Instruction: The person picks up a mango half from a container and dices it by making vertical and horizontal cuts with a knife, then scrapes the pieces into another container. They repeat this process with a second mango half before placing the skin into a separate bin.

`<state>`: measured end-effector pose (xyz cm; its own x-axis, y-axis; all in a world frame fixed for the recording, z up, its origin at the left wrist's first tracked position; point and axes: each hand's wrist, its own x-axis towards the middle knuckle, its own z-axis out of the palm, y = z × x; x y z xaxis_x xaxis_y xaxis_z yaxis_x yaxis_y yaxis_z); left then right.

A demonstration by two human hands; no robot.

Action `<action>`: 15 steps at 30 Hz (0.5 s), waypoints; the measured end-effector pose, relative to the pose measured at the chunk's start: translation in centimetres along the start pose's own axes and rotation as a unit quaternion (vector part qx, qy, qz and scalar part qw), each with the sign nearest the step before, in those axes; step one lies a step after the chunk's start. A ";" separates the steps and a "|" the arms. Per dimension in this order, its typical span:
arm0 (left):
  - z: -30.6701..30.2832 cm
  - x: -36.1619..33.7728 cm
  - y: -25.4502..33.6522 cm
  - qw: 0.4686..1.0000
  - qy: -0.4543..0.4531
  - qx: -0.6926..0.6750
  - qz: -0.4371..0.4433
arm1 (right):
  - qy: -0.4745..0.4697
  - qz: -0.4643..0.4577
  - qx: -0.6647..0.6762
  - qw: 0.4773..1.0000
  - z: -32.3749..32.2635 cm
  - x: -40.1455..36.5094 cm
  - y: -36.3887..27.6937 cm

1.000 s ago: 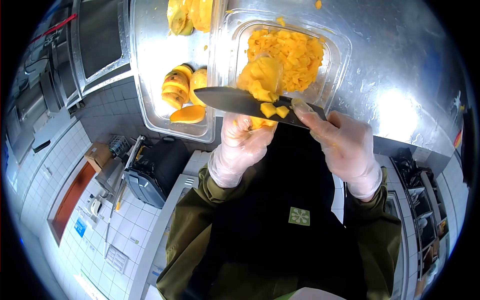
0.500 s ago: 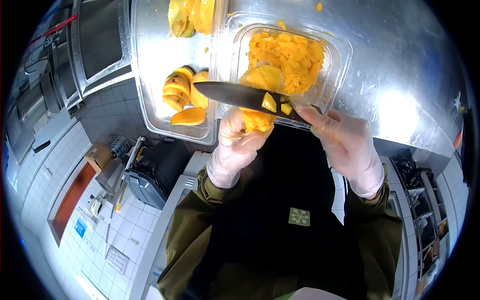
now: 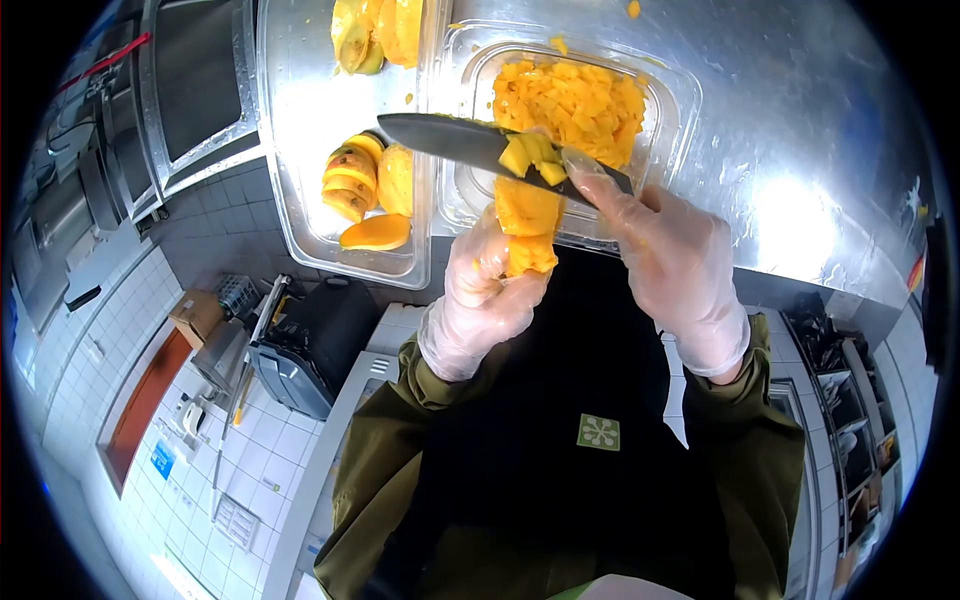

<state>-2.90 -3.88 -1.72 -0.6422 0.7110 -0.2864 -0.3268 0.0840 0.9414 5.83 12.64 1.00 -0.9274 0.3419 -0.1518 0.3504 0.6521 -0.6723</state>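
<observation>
My gloved left hand is closed around a peeled mango, whose cut flesh sticks up past the fingers. In my gloved right hand is a large knife, its dark blade lying across the mango's upper end and pointing left. Small mango pieces cling to the flat of the blade near my right fingers; the handle is mostly hidden in the glove. Just beyond the blade, a clear plastic container holds a heap of diced mango.
To the left, a long clear tray carries mango halves and skins, with more mango at its far end. Both containers stand on a steel counter. A dark bin is on the tiled floor at left.
The knife has shifted up and slightly left, with more mango pieces now on its blade. The mango has tilted more upright, and my right hand has moved slightly left.
</observation>
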 end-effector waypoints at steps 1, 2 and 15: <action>-0.1 0.0 -0.1 1.000 -0.001 -0.013 -0.003 | 0.005 0.002 0.010 1.000 0.1 -0.1 0.2; -0.3 0.0 -0.1 1.000 -0.001 -0.026 -0.007 | 0.012 -0.002 0.036 0.999 0.0 -0.3 0.5; -0.7 0.1 0.5 0.969 0.051 -0.219 -0.106 | -0.001 -0.034 0.236 0.971 -0.6 -1.2 1.4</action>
<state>-3.66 -4.28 -1.39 -0.5866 0.6349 -0.5028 -0.7071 -0.0988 0.7002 7.51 13.56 0.73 -0.9468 0.3074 -0.0957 0.1889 0.2897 -0.9383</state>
